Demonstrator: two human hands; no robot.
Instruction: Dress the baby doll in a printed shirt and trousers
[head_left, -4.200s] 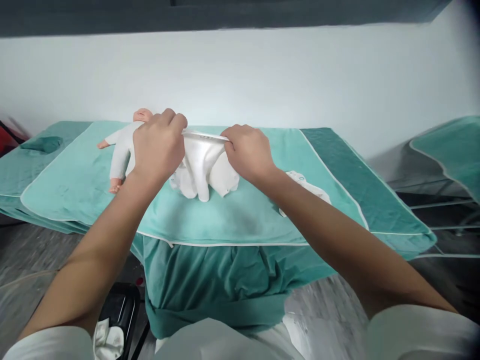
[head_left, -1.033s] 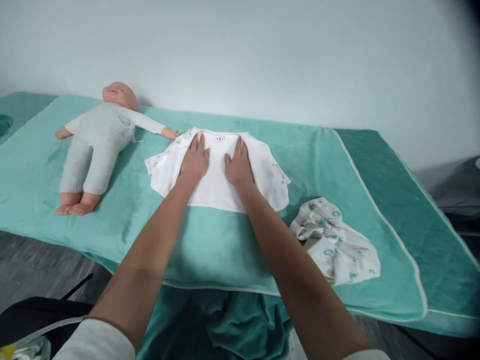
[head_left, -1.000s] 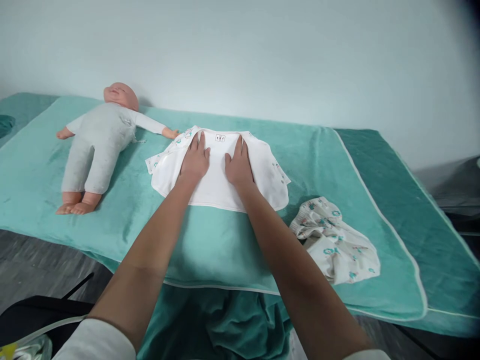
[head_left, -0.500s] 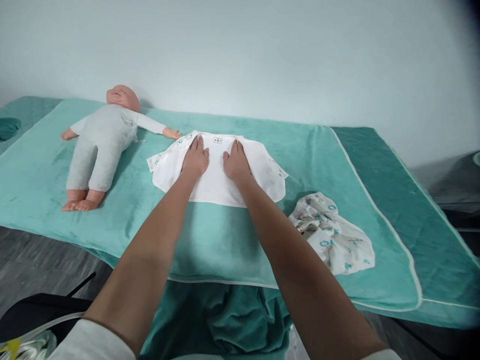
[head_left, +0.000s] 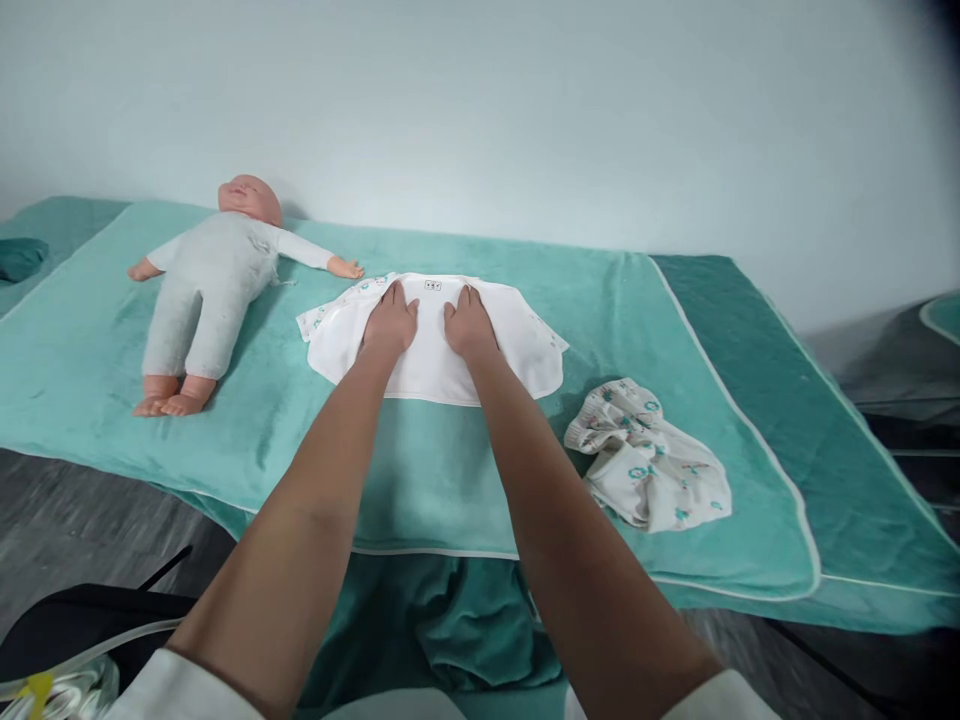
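Observation:
A white baby shirt (head_left: 433, 365) lies spread out on the green cover, its front panels parted and a small label at the neck. My left hand (head_left: 391, 322) rests flat on its left part near the collar, fingers extended and thumb pointing inward. On the other side of the label, my right hand (head_left: 469, 322) lies flat in the same way, its fingers reaching to the neckline. Part of the fingers is shaded by the fabric edges. Left of the shirt a baby doll (head_left: 214, 270) in a pale cloth body lies on its back, one hand close to the sleeve.
Crumpled printed baby pants (head_left: 652, 470) lie right of the shirt. The green cover (head_left: 300, 460) drapes over the bed and ends at a pale wall (head_left: 480, 120) behind. A black chair-like object (head_left: 82, 635) and a bag with a yellow piece (head_left: 60, 690) stand at the lower left.
My view has shifted slightly, so the things sit a little differently in it. Both hands stay on the shirt in about the same pose.

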